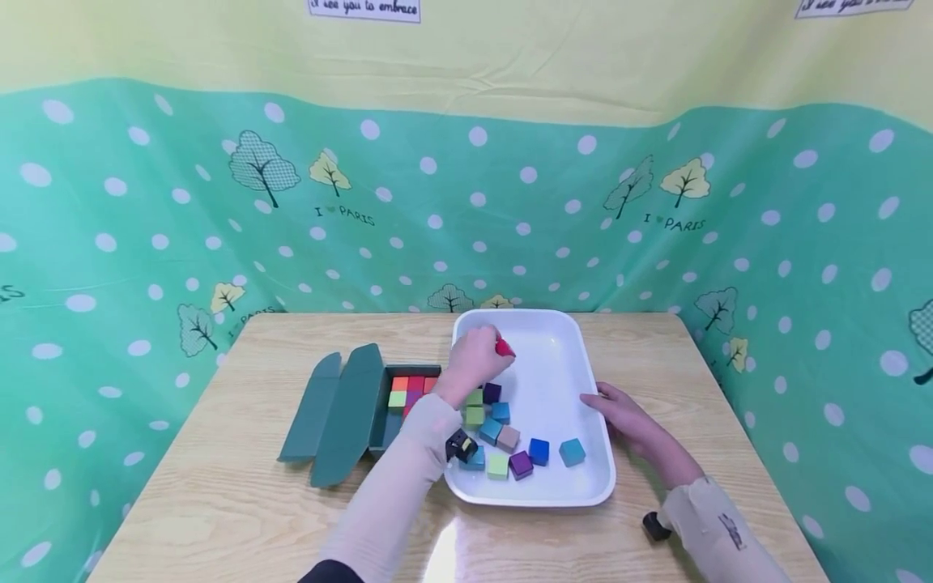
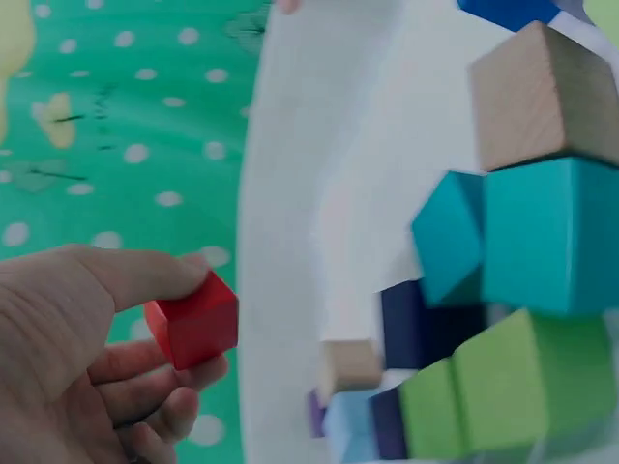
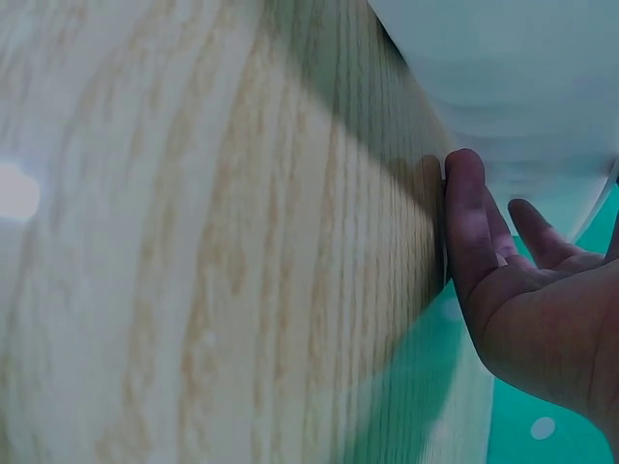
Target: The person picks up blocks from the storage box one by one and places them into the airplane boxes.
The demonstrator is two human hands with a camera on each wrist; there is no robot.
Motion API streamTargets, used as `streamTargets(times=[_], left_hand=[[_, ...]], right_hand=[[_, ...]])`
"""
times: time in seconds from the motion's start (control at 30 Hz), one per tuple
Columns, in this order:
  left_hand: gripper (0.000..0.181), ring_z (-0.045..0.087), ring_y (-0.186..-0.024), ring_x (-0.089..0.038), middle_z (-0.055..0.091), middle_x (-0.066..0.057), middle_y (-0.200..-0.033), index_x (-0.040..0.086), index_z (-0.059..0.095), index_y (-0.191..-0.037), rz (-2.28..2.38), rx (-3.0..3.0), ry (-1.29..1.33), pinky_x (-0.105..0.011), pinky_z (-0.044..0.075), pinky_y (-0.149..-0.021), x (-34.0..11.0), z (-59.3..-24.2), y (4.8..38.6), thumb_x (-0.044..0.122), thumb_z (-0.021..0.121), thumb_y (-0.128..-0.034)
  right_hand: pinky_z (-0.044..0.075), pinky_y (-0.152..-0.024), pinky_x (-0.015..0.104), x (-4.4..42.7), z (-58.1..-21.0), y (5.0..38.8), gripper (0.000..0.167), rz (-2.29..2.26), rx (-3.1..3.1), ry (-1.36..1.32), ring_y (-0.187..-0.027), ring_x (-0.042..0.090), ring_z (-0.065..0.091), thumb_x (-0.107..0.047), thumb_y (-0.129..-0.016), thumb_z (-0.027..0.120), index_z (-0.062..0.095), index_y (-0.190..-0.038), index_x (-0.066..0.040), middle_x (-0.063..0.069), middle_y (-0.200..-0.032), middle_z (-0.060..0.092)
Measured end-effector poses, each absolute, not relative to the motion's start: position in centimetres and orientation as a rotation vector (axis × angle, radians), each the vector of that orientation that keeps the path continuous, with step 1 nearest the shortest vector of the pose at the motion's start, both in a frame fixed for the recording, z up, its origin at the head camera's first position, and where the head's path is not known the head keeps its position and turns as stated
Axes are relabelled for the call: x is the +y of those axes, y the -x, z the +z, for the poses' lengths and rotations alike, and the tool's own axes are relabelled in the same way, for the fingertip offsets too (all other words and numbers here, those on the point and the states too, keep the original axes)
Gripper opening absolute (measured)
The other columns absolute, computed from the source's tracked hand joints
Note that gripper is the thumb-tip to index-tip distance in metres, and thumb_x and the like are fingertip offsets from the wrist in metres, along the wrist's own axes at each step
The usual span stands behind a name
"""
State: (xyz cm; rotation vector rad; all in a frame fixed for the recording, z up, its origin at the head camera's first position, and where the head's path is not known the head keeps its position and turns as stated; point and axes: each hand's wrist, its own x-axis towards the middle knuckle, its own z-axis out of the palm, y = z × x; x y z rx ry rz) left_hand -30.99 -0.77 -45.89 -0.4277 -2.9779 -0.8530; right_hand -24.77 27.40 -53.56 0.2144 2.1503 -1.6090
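My left hand (image 1: 474,360) pinches a red cube (image 2: 198,319) between thumb and fingers, over the far left part of a white tray (image 1: 550,486). Below it in the tray lie several loose cubes, among them a green cube (image 2: 503,382), a teal cube (image 2: 542,232), a plain wooden cube (image 2: 537,97) and a purple cube (image 1: 521,465). My right hand (image 1: 623,413) holds the tray's right side, one digit over the rim and the other fingers along the outside. In the right wrist view, the fingers (image 3: 467,217) lie low beside the tray wall.
Left of the tray stands a dark green box (image 1: 377,433) with its lid (image 1: 342,421) folded out to the left. Several coloured cubes (image 1: 415,385) sit inside it, partly hidden by my left arm. A patterned cloth (image 1: 510,202) hangs behind the wooden table (image 1: 219,502).
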Motion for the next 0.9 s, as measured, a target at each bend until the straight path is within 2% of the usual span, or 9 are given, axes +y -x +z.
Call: streamTargets(times=[0.1,0.2,0.63,0.9], left_hand=[[0.025,0.058,-0.067,-0.013,0.061,0.003,-0.081,0.012,0.064,-0.097,-0.942,-2.948,0.421,-0.024,0.049,-0.057,-2.4,-45.0,30.2,0.03,0.075,-0.0844],[0.029,0.059,-0.071,-0.015,0.062,0.002,-0.086,0.013,0.063,-0.101,-1.036,-2.942,0.389,-0.025,0.051,-0.059,-4.3,-44.0,29.4,0.033,0.075,-0.0837],[0.031,0.056,-0.072,-0.02,0.063,0.002,-0.095,0.016,0.068,-0.102,-1.227,-2.959,0.404,-0.034,0.05,-0.056,-14.5,-42.6,26.3,0.028,0.082,-0.0774],[0.031,0.054,-0.064,-0.018,0.061,0.001,-0.087,0.015,0.065,-0.101,-1.104,-3.075,0.479,-0.033,0.048,-0.057,-18.5,-43.8,24.8,0.024,0.083,-0.0771]], right_hand=[[0.046,-0.096,0.046,27.2,-53.6,24.9,0.075,-1.614,2.143,-0.199,-0.116,0.032,0.057,-0.045,-0.095,0.057,0.027,-0.149,-0.003,0.02,-0.13,0.056],[0.045,-0.096,0.047,27.1,-53.6,24.8,0.076,-1.604,2.146,-0.206,-0.117,0.033,0.056,-0.045,-0.095,0.058,0.027,-0.149,-0.002,0.021,-0.131,0.054],[0.042,-0.098,0.05,27.3,-53.6,24.9,0.075,-1.566,2.161,-0.215,-0.118,0.033,0.054,-0.047,-0.095,0.058,0.028,-0.148,-0.003,0.02,-0.132,0.054],[0.041,-0.099,0.052,27.5,-53.6,24.8,0.079,-1.532,2.193,-0.21,-0.12,0.036,0.052,-0.049,-0.094,0.058,0.027,-0.148,-0.001,0.023,-0.133,0.052]])
